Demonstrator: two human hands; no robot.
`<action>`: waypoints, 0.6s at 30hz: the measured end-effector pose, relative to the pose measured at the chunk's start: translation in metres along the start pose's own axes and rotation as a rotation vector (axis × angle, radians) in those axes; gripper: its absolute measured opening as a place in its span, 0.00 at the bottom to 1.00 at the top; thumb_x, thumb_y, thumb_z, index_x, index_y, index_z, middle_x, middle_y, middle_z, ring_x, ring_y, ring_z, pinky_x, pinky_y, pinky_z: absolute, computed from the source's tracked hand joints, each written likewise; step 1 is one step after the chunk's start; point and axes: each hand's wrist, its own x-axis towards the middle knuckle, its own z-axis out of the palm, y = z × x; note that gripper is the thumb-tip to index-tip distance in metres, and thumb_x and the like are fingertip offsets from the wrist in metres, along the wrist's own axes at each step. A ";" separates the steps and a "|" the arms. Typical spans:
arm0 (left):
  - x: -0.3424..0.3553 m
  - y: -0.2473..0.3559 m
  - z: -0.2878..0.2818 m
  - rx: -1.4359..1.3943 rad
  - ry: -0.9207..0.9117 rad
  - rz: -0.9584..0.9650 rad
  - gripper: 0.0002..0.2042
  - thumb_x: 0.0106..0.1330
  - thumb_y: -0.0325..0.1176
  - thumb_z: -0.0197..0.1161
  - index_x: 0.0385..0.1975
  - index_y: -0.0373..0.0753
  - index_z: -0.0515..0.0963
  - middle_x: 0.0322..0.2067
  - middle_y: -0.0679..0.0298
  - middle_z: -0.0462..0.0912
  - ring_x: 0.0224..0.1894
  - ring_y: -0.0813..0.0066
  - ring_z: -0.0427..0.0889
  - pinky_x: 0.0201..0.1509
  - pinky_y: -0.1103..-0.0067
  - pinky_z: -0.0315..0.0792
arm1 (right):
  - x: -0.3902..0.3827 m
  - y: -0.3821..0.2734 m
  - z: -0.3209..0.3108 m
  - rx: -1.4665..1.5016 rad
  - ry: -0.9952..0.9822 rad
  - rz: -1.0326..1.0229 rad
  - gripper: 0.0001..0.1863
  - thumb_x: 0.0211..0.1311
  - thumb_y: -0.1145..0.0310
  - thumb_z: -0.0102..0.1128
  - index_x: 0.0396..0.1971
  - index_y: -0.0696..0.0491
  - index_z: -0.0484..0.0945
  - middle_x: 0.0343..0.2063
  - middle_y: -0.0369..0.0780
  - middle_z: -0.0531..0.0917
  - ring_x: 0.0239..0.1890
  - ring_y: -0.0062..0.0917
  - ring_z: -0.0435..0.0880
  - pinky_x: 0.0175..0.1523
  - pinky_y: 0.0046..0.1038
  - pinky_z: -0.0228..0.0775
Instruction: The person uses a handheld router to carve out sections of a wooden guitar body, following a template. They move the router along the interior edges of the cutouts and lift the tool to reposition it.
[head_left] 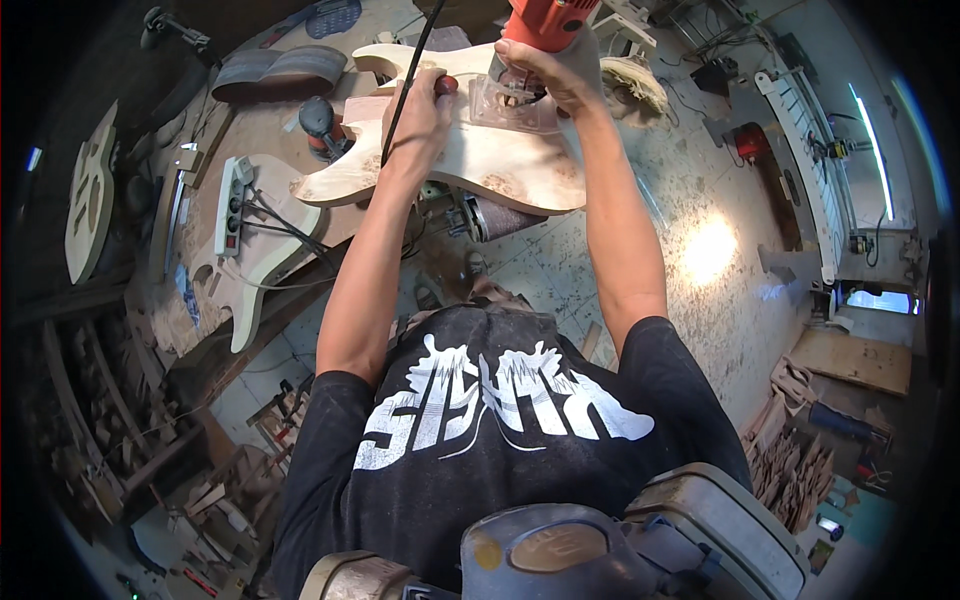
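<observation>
A pale wooden guitar body (480, 160) with burl-like patches lies at the top centre. On its upper face stands a red-orange trim router (545, 28) with a clear base plate (510, 110). My right hand (560, 75) is wrapped round the router's lower part; some fingers are hidden behind it. My left hand (422, 118) is closed over the guitar body, left of the router, with a small dark red knob (446, 85) at its fingers. What the knob belongs to is hidden. A black cable (408, 85) runs down across my left hand and wrist.
On the bench at left lie a power strip (233, 205) with plugged-in cables, another guitar body (275, 240) and a sander (320, 125). A sanding drum (500, 218) sits below the work. Dust and chips cover the floor (690, 310). Wood offcuts (795, 460) are piled at lower right.
</observation>
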 end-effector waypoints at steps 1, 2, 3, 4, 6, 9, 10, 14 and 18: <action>-0.001 0.001 0.000 -0.024 -0.001 -0.020 0.15 0.66 0.29 0.66 0.52 0.38 0.80 0.34 0.48 0.87 0.40 0.49 0.85 0.54 0.61 0.75 | 0.000 0.000 0.000 0.000 0.003 -0.002 0.22 0.48 0.71 0.78 0.43 0.53 0.77 0.32 0.31 0.81 0.32 0.17 0.81 0.37 0.23 0.75; -0.001 0.003 -0.002 -0.025 -0.002 -0.020 0.15 0.66 0.29 0.66 0.52 0.38 0.80 0.34 0.48 0.87 0.40 0.49 0.85 0.54 0.61 0.75 | -0.001 0.001 0.000 -0.002 0.005 -0.003 0.22 0.48 0.71 0.78 0.43 0.53 0.77 0.32 0.31 0.81 0.32 0.17 0.81 0.37 0.23 0.75; -0.001 0.004 -0.003 -0.036 -0.040 -0.057 0.15 0.65 0.27 0.66 0.52 0.37 0.80 0.35 0.47 0.87 0.41 0.49 0.85 0.52 0.62 0.76 | -0.002 0.001 -0.001 -0.002 0.007 -0.003 0.22 0.48 0.71 0.78 0.43 0.53 0.77 0.32 0.31 0.81 0.32 0.17 0.81 0.37 0.23 0.75; -0.001 0.006 -0.005 -0.048 -0.079 -0.094 0.15 0.65 0.26 0.65 0.52 0.36 0.80 0.36 0.47 0.87 0.42 0.48 0.86 0.49 0.62 0.77 | -0.002 0.001 -0.001 -0.003 0.008 -0.003 0.22 0.48 0.71 0.78 0.43 0.53 0.77 0.32 0.31 0.81 0.32 0.17 0.81 0.37 0.23 0.75; -0.003 0.005 -0.004 -0.040 -0.045 -0.045 0.16 0.65 0.26 0.65 0.52 0.35 0.80 0.37 0.46 0.87 0.42 0.48 0.86 0.49 0.62 0.78 | -0.004 0.000 -0.001 -0.007 0.011 -0.008 0.22 0.48 0.72 0.78 0.43 0.53 0.77 0.32 0.31 0.81 0.32 0.17 0.81 0.37 0.23 0.75; -0.005 0.002 -0.004 -0.044 -0.015 -0.004 0.16 0.65 0.26 0.65 0.53 0.34 0.80 0.39 0.45 0.86 0.42 0.48 0.86 0.49 0.63 0.78 | -0.005 0.001 0.000 -0.006 0.013 -0.016 0.22 0.48 0.72 0.78 0.43 0.53 0.77 0.32 0.31 0.81 0.32 0.17 0.81 0.37 0.23 0.75; -0.005 0.001 -0.004 -0.058 -0.018 -0.010 0.16 0.65 0.26 0.65 0.53 0.33 0.80 0.40 0.45 0.86 0.43 0.48 0.87 0.49 0.64 0.79 | -0.005 0.000 0.000 -0.006 0.011 -0.015 0.22 0.48 0.72 0.77 0.43 0.53 0.77 0.32 0.31 0.81 0.32 0.17 0.81 0.36 0.23 0.75; -0.008 0.003 -0.005 -0.099 -0.049 -0.051 0.16 0.66 0.26 0.65 0.53 0.32 0.80 0.40 0.45 0.86 0.44 0.50 0.87 0.50 0.65 0.79 | -0.007 0.000 -0.001 -0.003 0.025 -0.036 0.21 0.48 0.72 0.77 0.43 0.53 0.77 0.32 0.31 0.81 0.32 0.17 0.81 0.36 0.23 0.75; -0.010 0.004 -0.006 -0.097 -0.055 -0.042 0.16 0.66 0.24 0.65 0.54 0.32 0.79 0.44 0.45 0.86 0.47 0.50 0.87 0.52 0.66 0.79 | -0.009 0.000 -0.002 0.005 0.001 0.013 0.22 0.48 0.72 0.78 0.43 0.54 0.78 0.32 0.32 0.82 0.33 0.17 0.82 0.37 0.23 0.75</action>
